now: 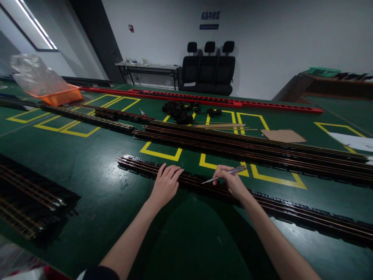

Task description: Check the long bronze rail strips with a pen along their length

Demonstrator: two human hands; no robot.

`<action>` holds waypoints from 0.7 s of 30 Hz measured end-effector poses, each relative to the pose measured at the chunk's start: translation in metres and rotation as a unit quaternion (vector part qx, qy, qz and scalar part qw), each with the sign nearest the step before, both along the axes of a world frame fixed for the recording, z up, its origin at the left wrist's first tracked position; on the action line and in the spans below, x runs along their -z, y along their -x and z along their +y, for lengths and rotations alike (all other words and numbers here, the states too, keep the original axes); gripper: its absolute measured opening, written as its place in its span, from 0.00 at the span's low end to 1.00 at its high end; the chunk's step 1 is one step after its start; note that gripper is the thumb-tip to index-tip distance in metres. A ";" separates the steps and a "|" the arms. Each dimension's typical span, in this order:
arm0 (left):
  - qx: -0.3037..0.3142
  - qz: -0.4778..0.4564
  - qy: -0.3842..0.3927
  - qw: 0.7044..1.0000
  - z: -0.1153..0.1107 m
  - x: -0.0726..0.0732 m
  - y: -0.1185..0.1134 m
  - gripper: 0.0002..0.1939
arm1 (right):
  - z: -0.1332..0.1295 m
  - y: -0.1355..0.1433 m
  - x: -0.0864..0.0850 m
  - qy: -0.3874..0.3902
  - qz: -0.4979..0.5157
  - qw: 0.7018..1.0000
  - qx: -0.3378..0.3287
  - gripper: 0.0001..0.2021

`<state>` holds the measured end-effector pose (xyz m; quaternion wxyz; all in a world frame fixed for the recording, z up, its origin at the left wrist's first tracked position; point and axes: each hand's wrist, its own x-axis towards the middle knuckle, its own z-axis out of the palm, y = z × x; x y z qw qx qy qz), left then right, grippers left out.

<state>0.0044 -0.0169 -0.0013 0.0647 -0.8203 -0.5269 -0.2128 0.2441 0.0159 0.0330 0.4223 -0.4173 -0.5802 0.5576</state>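
A long black rail strip (279, 208) with copper-coloured rods along it lies across the green table in front of me. My left hand (166, 182) rests on the strip left of the middle, fingers stretched out and flat. Farther right, my right hand (229, 179) pinches a slim silver pointed tool (237, 170), perhaps tweezers or a pen; I cannot tell which. Its tip points down and left, at the rods of the strip. The right forearm passes over part of the strip and hides it.
More rodded strips (250, 149) lie beyond, with others (26, 194) at the left. Behind are a pile of black parts (179, 112), thin sticks (221, 126), a cardboard piece (284, 135), a red rail (262, 107) and an orange bin (60, 96) with a plastic bag (37, 74).
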 end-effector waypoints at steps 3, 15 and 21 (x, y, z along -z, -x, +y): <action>0.002 -0.002 0.002 1.000 0.000 0.000 0.000 0.22 | 0.000 0.000 0.002 0.004 0.004 1.000 0.000 0.09; 0.001 -0.001 0.003 1.000 0.000 0.001 0.000 0.21 | -0.003 0.004 -0.005 0.002 -0.028 0.999 0.016 0.08; 0.006 -0.012 0.013 1.000 -0.001 0.001 0.001 0.20 | 0.000 0.001 0.000 0.006 -0.013 1.000 0.027 0.08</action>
